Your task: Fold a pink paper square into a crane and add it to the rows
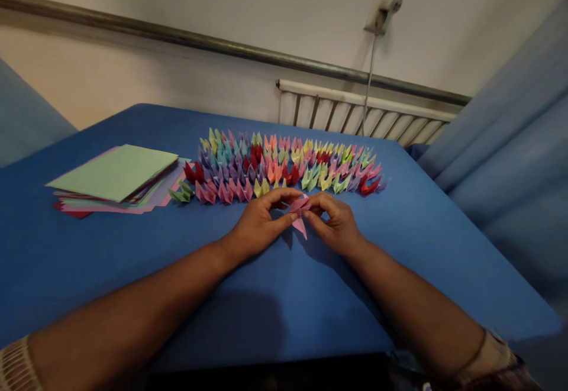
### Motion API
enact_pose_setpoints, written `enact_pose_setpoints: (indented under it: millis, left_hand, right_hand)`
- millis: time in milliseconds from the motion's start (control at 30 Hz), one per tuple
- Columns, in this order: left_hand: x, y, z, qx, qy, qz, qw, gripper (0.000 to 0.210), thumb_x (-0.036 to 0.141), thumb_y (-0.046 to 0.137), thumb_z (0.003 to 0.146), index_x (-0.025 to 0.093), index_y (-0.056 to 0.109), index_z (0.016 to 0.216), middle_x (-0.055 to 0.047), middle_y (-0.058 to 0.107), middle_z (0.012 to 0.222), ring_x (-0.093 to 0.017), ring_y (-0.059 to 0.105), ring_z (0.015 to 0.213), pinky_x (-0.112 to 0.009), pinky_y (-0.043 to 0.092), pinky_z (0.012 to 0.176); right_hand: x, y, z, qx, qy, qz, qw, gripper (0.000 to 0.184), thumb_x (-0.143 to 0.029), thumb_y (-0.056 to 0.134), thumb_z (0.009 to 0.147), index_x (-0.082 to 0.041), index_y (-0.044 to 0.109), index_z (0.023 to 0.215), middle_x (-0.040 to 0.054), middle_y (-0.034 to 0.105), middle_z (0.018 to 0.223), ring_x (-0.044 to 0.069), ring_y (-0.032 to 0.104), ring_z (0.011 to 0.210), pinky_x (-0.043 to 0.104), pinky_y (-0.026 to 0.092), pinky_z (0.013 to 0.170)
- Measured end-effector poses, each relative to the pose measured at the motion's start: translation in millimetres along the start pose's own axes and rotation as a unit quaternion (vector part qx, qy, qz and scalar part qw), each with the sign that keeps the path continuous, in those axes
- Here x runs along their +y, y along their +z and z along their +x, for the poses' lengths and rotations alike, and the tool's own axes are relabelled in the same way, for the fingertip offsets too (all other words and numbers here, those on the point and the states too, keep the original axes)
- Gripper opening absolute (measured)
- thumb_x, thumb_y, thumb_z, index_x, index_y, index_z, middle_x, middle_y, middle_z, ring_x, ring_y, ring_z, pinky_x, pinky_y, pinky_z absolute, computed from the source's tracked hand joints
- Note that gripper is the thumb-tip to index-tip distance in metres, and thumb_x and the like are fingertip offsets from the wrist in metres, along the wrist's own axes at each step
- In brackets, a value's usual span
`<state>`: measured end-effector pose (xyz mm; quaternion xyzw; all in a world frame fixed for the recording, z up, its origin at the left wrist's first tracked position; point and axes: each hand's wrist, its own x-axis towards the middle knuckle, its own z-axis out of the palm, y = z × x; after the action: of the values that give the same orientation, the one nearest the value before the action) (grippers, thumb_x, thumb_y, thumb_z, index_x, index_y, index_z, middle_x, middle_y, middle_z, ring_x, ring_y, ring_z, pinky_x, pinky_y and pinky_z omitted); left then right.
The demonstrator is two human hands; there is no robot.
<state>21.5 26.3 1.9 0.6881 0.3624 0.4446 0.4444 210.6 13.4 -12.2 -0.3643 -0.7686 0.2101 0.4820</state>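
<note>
A pink origami crane (pixel 300 206), partly covered by fingers, is held just above the blue tabletop, one pointed end hanging down. My left hand (pixel 265 216) pinches it from the left between thumb and fingers. From the right, my right hand (pixel 333 220) grips it in the same way, closed on its other side. Right behind both hands stand rows of small folded paper cranes (pixel 275 169) in red, pink, purple, yellow, green and blue. A green folded crane (pixel 181 192) sits at the near left end of the rows.
A stack of square coloured paper (pixel 116 173), pale green on top, lies at the left of the blue table (pixel 213 314). Behind the table are a radiator (pixel 355 107), a wall pipe (pixel 199 39) and a socket with a plug (pixel 384 12). A blue curtain (pixel 510 119) hangs at the right.
</note>
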Motion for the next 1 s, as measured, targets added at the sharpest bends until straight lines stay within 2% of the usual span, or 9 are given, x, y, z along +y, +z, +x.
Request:
enact_pose_setpoints:
  millis: [67, 167, 333, 500, 700, 867, 1000]
  left_hand:
    - [-0.7, -2.1, 0.2, -0.001, 0.022, 0.038, 0.999, 0.024, 0.027, 0.073, 0.080, 0.021, 0.069, 0.103, -0.004, 0.069, 0.105, -0.020, 0.063, 0.100, -0.035, 0.048, 0.096]
    - [-0.6, -4.5, 1.1, 0.009, 0.035, 0.055, 0.998, 0.017, 0.031, 0.072, 0.081, 0.020, 0.068, 0.094, -0.003, 0.069, 0.093, -0.018, 0.064, 0.090, -0.033, 0.051, 0.087]
    - [5.3, -5.0, 2.2, -0.008, 0.028, 0.054, 0.998, 0.016, 0.033, 0.071, 0.082, 0.020, 0.069, 0.092, -0.002, 0.069, 0.091, -0.017, 0.064, 0.088, -0.031, 0.050, 0.085]
    - [5.0, -5.6, 3.5, -0.027, 0.017, 0.043, 0.999, 0.017, 0.034, 0.065, 0.087, 0.019, 0.068, 0.080, -0.002, 0.067, 0.077, -0.016, 0.062, 0.076, -0.030, 0.051, 0.075]
    - [2.2, -6.3, 1.8, -0.016, 0.044, 0.082, 0.996, 0.010, 0.030, 0.067, 0.085, 0.021, 0.069, 0.090, -0.002, 0.067, 0.087, -0.017, 0.063, 0.083, -0.032, 0.050, 0.080]
    - [2.3, -6.1, 1.7, -0.005, 0.076, 0.097, 0.992, 0.008, 0.028, 0.068, 0.083, 0.020, 0.068, 0.082, -0.004, 0.067, 0.091, -0.020, 0.063, 0.090, -0.035, 0.049, 0.087]
    - [1.9, -5.4, 1.9, -0.022, 0.043, 0.097, 0.994, 0.010, 0.028, 0.071, 0.081, 0.020, 0.068, 0.085, -0.001, 0.067, 0.084, -0.017, 0.061, 0.080, -0.030, 0.049, 0.077]
  right_hand:
    - [0.4, -0.2, -0.2, -0.003, -0.007, -0.015, 1.000, 0.007, -0.018, 0.057, 0.089, -0.024, 0.062, 0.090, 0.0011, 0.064, 0.081, 0.014, 0.059, 0.073, 0.027, 0.048, 0.066]
    - [2.2, 0.8, -1.1, -0.005, -0.002, -0.012, 1.000, 0.006, -0.020, 0.057, 0.090, -0.023, 0.061, 0.092, 0.0013, 0.063, 0.081, 0.014, 0.058, 0.069, 0.027, 0.047, 0.064]
    - [4.1, 2.0, -2.1, -0.017, -0.004, -0.015, 1.000, 0.006, -0.023, 0.056, 0.092, -0.024, 0.062, 0.092, 0.0004, 0.062, 0.079, 0.014, 0.058, 0.070, 0.027, 0.047, 0.065]
    - [4.7, 3.3, -1.7, -0.012, -0.003, -0.022, 1.000, 0.011, -0.026, 0.055, 0.093, -0.024, 0.063, 0.086, 0.0000, 0.061, 0.075, 0.014, 0.057, 0.069, 0.029, 0.046, 0.066]
    - [3.0, 2.5, -1.5, -0.024, -0.017, -0.040, 0.999, 0.010, -0.023, 0.054, 0.093, -0.024, 0.064, 0.090, 0.0024, 0.065, 0.081, 0.016, 0.061, 0.076, 0.031, 0.048, 0.071]
    - [3.6, 1.7, -2.3, -0.025, -0.033, -0.062, 0.997, 0.012, -0.022, 0.052, 0.094, -0.024, 0.064, 0.095, 0.0042, 0.067, 0.086, 0.017, 0.062, 0.079, 0.030, 0.048, 0.071]
    - [5.7, 2.6, -2.6, -0.026, -0.032, -0.066, 0.997, 0.011, -0.021, 0.053, 0.093, -0.024, 0.064, 0.093, 0.0033, 0.066, 0.082, 0.017, 0.061, 0.077, 0.030, 0.047, 0.069]
